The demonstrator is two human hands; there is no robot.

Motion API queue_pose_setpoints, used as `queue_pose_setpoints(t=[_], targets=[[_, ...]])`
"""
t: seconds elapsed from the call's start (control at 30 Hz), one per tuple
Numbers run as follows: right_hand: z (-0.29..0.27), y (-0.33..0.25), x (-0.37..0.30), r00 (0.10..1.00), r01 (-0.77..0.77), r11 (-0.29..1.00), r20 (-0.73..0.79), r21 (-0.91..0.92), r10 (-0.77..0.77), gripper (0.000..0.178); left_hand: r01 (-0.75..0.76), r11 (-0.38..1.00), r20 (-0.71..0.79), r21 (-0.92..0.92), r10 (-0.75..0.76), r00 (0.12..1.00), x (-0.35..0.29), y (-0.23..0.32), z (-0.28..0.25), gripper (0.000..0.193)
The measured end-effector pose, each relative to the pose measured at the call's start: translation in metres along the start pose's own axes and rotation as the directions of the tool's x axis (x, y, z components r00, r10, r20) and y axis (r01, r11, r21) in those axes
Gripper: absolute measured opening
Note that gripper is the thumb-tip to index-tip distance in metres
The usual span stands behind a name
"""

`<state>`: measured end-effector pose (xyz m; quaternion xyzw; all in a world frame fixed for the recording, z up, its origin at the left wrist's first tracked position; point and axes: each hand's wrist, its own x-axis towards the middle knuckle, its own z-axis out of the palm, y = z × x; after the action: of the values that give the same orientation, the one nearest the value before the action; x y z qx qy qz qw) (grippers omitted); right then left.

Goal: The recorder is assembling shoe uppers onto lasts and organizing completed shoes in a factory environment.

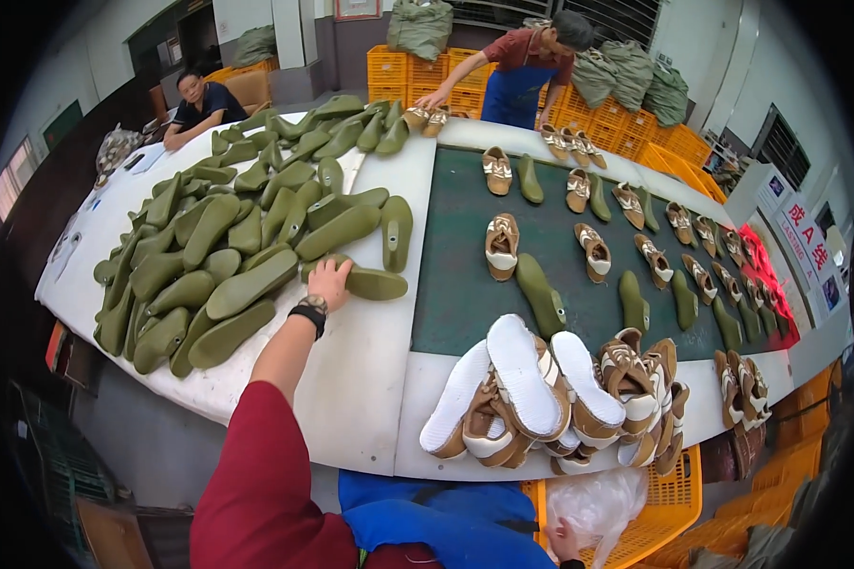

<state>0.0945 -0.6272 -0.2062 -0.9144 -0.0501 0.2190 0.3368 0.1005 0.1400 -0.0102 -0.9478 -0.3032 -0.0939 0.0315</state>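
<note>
My left hand (pixel 328 286) reaches over the white table with its fingers closed on the end of a green shoe last (pixel 378 284). That last lies at the edge of a large heap of green shoe lasts (pixel 218 228). Low in the view, my right hand (pixel 564 541) is beside a clear plastic bag (pixel 598 503) in an orange crate; its fingers are mostly hidden. Above the crate, brown and white sneakers (pixel 484 422) are piled at the table's near edge, some with white soles (pixel 522 375) facing up.
A dark green conveyor belt (pixel 465 313) carries rows of sneakers (pixel 501 245) and lasts (pixel 541 294). Across the table a person in a blue apron (pixel 512 90) touches sneakers; another person (pixel 199 109) sits at the far left. Orange crates (pixel 386 68) and sacks (pixel 419 28) stand behind.
</note>
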Motion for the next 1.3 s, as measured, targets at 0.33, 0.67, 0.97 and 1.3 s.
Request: queue_pose_setpoints(t=[0.33, 0.67, 0.97, 1.3], targets=[[0.05, -0.076, 0.044, 0.996, -0.087, 0.976, -0.029, -0.202, 0.082, 0.035, 0.001, 0.964, 0.32, -0.265, 0.087, 0.943, -0.098, 0.056, -0.061, 0.085], [0.065, -0.04, 0.062, 0.991, 0.022, 0.993, -0.132, -0.116, -0.037, 0.042, 0.124, 0.782, 0.239, -0.611, 0.033, 0.971, -0.104, 0.068, -0.035, 0.086], [0.086, 0.014, 0.074, 0.987, -0.134, 0.934, 0.035, -0.33, 0.154, 0.037, -0.152, 0.976, 0.188, -0.158, 0.18, 0.966, -0.122, 0.109, -0.069, 0.069], [0.085, 0.029, 0.088, 0.971, 0.133, 0.904, -0.131, -0.406, -0.201, 0.032, -0.034, 0.549, 0.14, -0.835, 0.272, 0.952, -0.12, 0.083, -0.03, 0.059]])
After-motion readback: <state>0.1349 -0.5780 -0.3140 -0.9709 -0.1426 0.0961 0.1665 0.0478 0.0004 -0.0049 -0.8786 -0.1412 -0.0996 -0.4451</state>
